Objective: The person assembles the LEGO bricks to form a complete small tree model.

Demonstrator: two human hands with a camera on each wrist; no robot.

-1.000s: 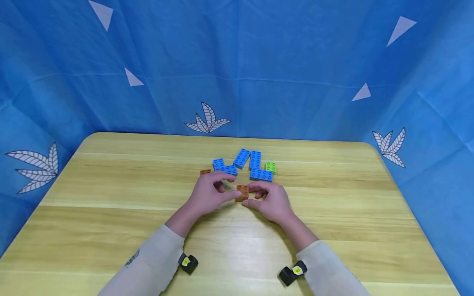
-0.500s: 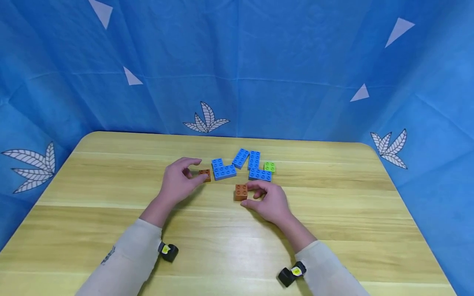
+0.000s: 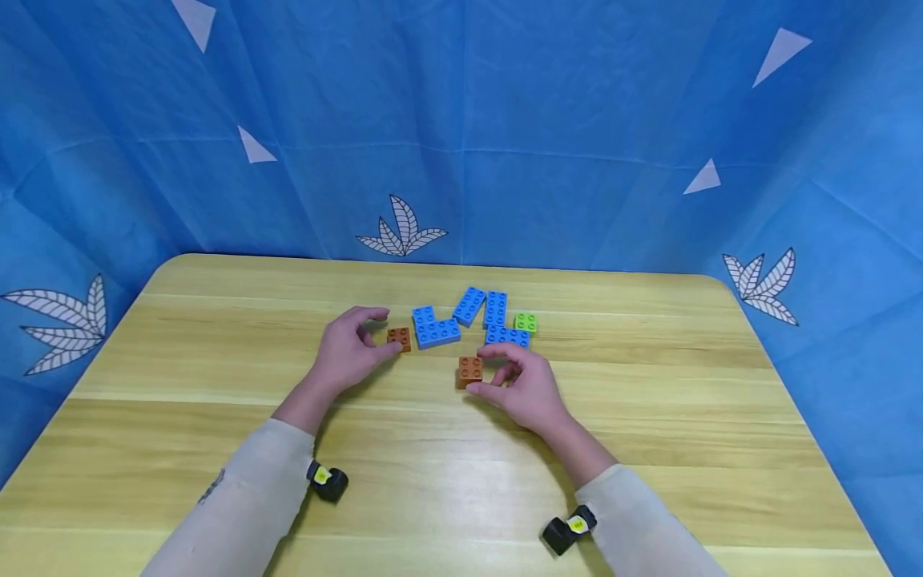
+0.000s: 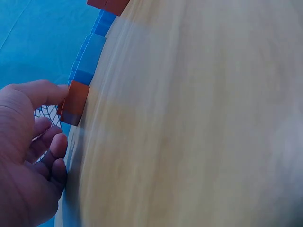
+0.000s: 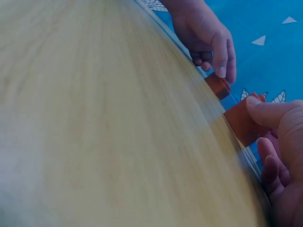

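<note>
Brown block (image 3: 470, 372) at right hand (image 3: 529, 391); grip, can't tell. Left hand (image 3: 346, 351) grip released, thumb at darker brick (image 3: 399, 336): lopsided push might skid it into blue brick (image 3: 437, 332).

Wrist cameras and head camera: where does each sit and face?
Head: worn on head, faces forward and down at the table; left hand, right hand and sleeves show.
Left wrist: worn there, faces the left hand at the left brown brick; only that hand shows.
Right wrist: worn there, faces the right hand at the right brown brick; both hands show.
Head and right wrist share both hands.
</note>
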